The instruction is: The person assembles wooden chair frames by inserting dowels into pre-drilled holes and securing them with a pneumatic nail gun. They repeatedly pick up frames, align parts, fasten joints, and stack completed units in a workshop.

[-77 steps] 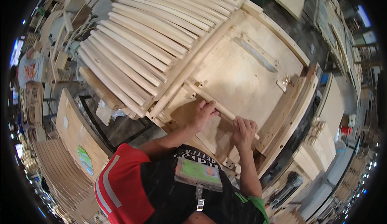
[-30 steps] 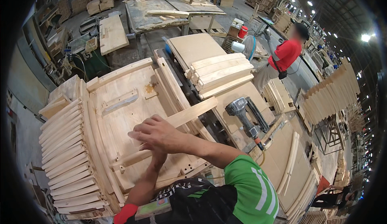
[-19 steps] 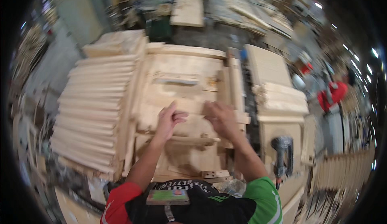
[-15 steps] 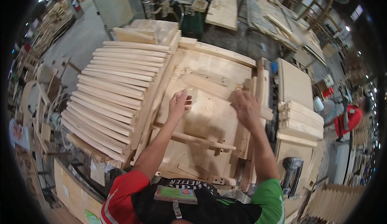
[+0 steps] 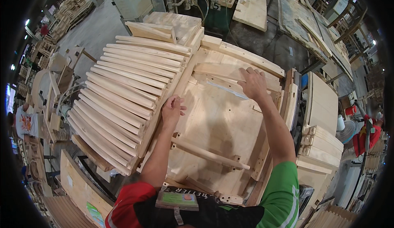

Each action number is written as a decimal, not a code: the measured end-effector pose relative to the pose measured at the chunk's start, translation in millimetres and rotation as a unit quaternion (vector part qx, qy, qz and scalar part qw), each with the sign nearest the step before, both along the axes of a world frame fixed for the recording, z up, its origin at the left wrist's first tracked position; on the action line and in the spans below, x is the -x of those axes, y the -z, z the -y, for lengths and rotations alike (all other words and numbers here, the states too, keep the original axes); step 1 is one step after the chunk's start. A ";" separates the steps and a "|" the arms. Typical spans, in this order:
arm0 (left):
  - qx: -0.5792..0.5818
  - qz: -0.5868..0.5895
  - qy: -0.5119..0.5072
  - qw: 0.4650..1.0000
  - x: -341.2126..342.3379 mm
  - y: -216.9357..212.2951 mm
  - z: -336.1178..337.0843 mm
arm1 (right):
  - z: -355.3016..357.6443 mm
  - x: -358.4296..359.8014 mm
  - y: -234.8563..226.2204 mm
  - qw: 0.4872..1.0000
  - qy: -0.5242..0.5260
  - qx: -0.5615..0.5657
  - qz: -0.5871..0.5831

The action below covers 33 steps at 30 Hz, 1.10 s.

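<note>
So the flat wooden slat (image 5: 218,71) was up at the far end of the plywood desk (image 5: 242,129), directly under the right hand (image 5: 255,83), long axis running left to right and angling a bit toward the body on the right. That hand's grip was closed over it right of the middle, fingers on top; underside was hidden, so can't tell how tight. The left hand (image 5: 172,109) was farther off, beside the long left rail (image 5: 185,73), fingers loosely bent with nothing in them I could see. Room-wise it was snug up there: far rail (image 5: 250,56) just beyond the slat, right rail (image 5: 292,96) near one end, left rail near the other. Toward the body, bare plywood ran back to a round dowel (image 5: 209,154).
</note>
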State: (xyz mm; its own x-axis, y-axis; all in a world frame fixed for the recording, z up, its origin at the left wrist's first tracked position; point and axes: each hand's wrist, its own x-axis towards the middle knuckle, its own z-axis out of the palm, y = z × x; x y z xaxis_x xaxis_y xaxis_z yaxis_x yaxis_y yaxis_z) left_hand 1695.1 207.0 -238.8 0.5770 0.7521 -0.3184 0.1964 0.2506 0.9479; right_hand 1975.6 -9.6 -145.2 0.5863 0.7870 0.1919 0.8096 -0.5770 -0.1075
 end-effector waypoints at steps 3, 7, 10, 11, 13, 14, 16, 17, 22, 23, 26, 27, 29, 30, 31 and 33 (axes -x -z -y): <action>0.002 -0.004 0.001 1.000 -2.3 -2.0 1.8 | 4.2 -4.8 7.6 0.999 0.006 -0.011 -0.042; 0.006 0.008 0.000 1.000 -4.0 -1.3 1.5 | 8.7 -15.0 21.3 0.995 0.002 -0.042 -0.092; 0.005 0.007 0.003 1.000 -2.7 0.7 -1.2 | 10.0 -21.6 41.0 0.992 -0.009 -0.082 -0.098; 0.000 0.006 0.000 1.000 -0.5 1.9 -1.8 | 9.9 -19.7 49.0 0.989 -0.005 -0.090 -0.116; 0.002 0.016 0.011 1.000 -7.4 3.1 -0.9 | 20.6 -24.3 74.2 0.986 0.007 -0.147 -0.075; 0.003 0.018 0.012 1.000 -5.7 3.9 -2.8 | 18.7 -25.8 79.6 0.983 0.003 -0.164 -0.088; 0.009 0.007 0.011 1.000 -2.1 6.0 -3.7 | 12.4 -23.7 86.4 0.975 0.005 -0.193 -0.112; 0.013 -0.002 0.014 1.000 -3.6 4.7 -3.8 | 12.5 -26.8 87.9 0.975 -0.010 -0.193 -0.109; 0.024 -0.003 0.000 1.000 1.8 3.6 -7.4 | 1.5 -12.4 90.0 0.988 0.010 -0.131 -0.082; 0.012 -0.005 0.007 1.000 2.1 3.3 -8.6 | 2.9 -8.3 86.4 0.989 0.036 -0.072 -0.122; -0.012 0.008 0.039 0.999 -10.2 4.5 -6.1 | 17.1 7.6 69.9 0.990 0.089 -0.002 -0.110; -0.023 0.010 0.044 0.999 -11.4 1.6 -5.0 | 21.9 17.9 66.6 0.990 0.090 0.009 -0.104; -0.004 0.015 0.051 0.999 -21.6 -2.6 4.3 | 42.6 47.0 60.6 0.985 0.128 -0.036 -0.112; 0.002 0.014 0.046 0.999 -18.5 -4.9 4.0 | 43.8 67.9 58.2 0.981 0.137 -0.061 -0.119; 0.000 0.009 0.063 0.998 -23.9 -6.7 6.4 | 56.1 89.8 55.8 0.971 0.162 -0.115 -0.132; -0.009 -0.022 0.045 0.999 -7.3 -7.1 -2.6 | 75.0 143.5 44.3 0.941 0.123 -0.204 -0.241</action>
